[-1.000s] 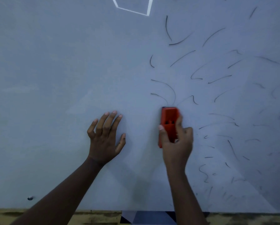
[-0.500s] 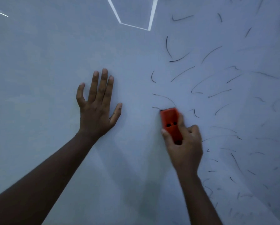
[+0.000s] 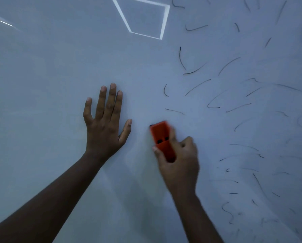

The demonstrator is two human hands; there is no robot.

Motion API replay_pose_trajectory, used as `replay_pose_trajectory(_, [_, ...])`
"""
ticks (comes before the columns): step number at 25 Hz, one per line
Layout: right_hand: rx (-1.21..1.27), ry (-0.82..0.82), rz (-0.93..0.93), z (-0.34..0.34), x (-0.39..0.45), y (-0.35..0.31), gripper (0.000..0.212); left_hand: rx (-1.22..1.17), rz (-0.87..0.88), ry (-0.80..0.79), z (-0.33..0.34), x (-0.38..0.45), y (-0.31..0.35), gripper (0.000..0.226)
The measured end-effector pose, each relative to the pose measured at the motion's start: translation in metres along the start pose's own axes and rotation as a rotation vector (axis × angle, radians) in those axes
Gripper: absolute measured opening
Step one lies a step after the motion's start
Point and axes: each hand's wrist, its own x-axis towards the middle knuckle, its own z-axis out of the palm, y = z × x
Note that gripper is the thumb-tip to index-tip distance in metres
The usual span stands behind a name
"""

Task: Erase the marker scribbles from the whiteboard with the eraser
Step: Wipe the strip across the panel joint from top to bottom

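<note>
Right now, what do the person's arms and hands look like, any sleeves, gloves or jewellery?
Both forearms are bare as far as the frame shows, with no sleeves in view. The left hand and right hand wear no gloves, and no rings, watch or bracelets are visible. The left fingernails look short and plain. The right hand is motion-blurred, so its finer detail cannot be told.

Reflection at top: a bright four-sided outline point(image 3: 143, 20) shone on the glossy surface, its upper part cut by the frame edge.
Streak at upper left: a thin white line of light point(image 3: 1, 21) slanted downward.
</note>
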Motion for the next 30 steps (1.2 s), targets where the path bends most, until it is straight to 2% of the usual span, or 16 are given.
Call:
replay_pose_trajectory(3, [-0.099,-0.065,-0.166,0.014,-0.019,-0.012,0.074,0.009,0.01,0.0,0.002,-0.001,-0.002,0.078])
replay_pose_trajectory(7, [-0.078,-0.015,-0.188,0.002,0.007,-0.007,0.074,-0.002,0.017,0.007,0.002,-0.002,-0.002,0.076])
replay_pose_trajectory(9, [-0.019,0.059,-0.073,-0.012,0.034,-0.001,0.073,-0.005,0.028,0.02,0.001,-0.002,-0.002,0.074])
replay_pose_trajectory(15, [0.244,0.384,0.446,-0.065,0.096,0.066,0.075,-0.014,0.028,0.034,0.003,-0.003,-0.001,0.073])
replay_pose_trajectory(17, [0.31,0.437,0.543,-0.068,0.106,0.072,0.075,-0.013,0.027,0.043,0.003,-0.002,-0.001,0.073])
replay_pose_trajectory(19, [0.24,0.424,0.438,-0.06,0.109,0.054,0.073,-0.018,0.027,0.056,0.003,-0.001,-0.001,0.073])
replay_pose_trajectory(24, [0.043,0.161,-0.099,-0.014,0.068,-0.021,0.073,-0.011,0.002,0.135,-0.002,0.014,-0.008,0.071])
replay_pose_trajectory(27, [0.022,0.123,-0.184,0.002,0.052,-0.034,0.074,0.019,0.022,0.166,-0.01,0.051,-0.029,0.072])
replay_pose_trajectory(30, [0.037,0.162,-0.229,0.001,0.059,-0.032,0.073,0.001,0.07,0.174,-0.02,0.1,-0.045,0.076])
